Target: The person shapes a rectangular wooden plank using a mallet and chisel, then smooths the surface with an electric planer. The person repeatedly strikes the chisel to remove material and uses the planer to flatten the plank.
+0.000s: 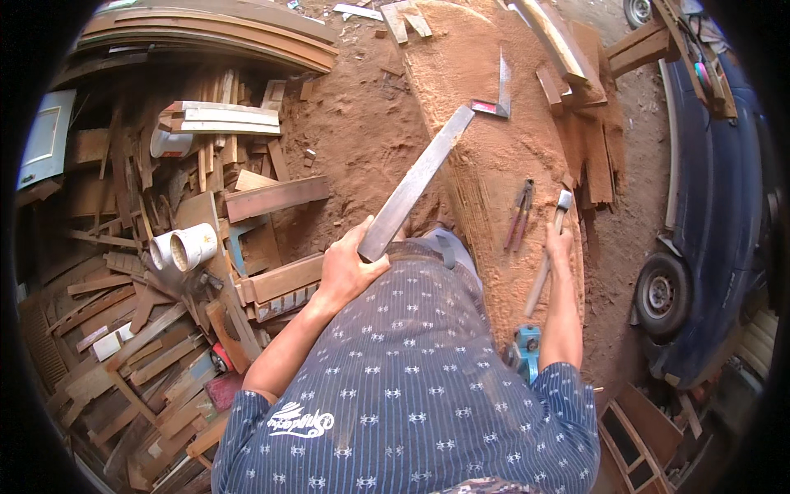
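Observation:
A narrow wooden board (418,184) slants up and away from my left hand (350,265), whose fingers wrap its near end. Its far end lies at the edge of the sawdust-covered workbench (469,49). My right hand (559,242) grips a hammer (564,202) by its wooden handle, head pointing away from me, over the bench's right side. Just left of the hammer lie pincers (519,216) with reddish handles. Touching or very near the board's far tip is a try square (499,97) with a metal blade. A teal power tool (525,350) sits close by my right forearm.
Scrap wood (156,346) is heaped along the left, with white buckets (194,247) among it. Long planks (214,33) are stacked at the far left. A thick timber (555,45) lies across the bench's far right. Beyond the bench stands a dark blue vehicle (716,181).

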`<state>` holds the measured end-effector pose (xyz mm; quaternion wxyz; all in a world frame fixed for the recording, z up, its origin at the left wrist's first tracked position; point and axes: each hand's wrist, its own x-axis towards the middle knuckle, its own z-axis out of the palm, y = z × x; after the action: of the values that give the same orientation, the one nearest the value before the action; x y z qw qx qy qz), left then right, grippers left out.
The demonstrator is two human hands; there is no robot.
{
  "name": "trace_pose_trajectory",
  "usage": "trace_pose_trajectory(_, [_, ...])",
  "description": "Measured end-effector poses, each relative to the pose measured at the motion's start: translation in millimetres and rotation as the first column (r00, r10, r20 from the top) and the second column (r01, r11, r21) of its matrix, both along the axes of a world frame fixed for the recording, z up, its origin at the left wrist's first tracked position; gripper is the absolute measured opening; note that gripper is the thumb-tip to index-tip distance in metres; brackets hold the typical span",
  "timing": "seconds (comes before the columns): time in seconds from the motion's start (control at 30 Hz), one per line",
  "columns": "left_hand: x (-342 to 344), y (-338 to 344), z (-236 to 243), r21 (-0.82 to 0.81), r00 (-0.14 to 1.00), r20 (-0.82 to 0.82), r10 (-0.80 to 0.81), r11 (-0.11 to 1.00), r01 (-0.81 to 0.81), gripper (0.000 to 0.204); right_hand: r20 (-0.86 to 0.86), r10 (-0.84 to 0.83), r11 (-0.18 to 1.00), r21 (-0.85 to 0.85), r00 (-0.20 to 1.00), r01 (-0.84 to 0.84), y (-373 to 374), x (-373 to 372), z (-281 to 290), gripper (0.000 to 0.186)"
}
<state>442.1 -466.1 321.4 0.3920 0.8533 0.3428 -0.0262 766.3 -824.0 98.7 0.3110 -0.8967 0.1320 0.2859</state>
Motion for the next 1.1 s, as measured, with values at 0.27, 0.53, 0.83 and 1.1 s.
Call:
trace_pose_trajectory(0.27, [7,3,0,-0.023,1.000,-0.021,0.011,1.000,-0.012,0.081,-0.031,0.525,0.781,0.415,0.850,-0.467,142,-98,208,0.027])
trace_pose_trajectory(0.53, [-5,17,-7,-0.142,0.995,-0.090,0.040,0.988,-0.052,0.074,0.220,0.973,0.066,0.022,0.069,-0.998,210,-102,194,0.009])
trace_pose_trajectory(0.83, [-9,35,-8,-0.174,0.994,-0.101,0.051,0.982,-0.069,0.074,-0.057,0.788,0.609,-0.074,0.613,-0.790,274,63,93,0.021])
trace_pose_trajectory(1.1, [-22,108,-49,-0.546,0.885,0.030,0.464,0.750,-0.374,0.065,0.053,0.971,0.206,0.303,0.232,-0.931,262,-86,203,0.025])
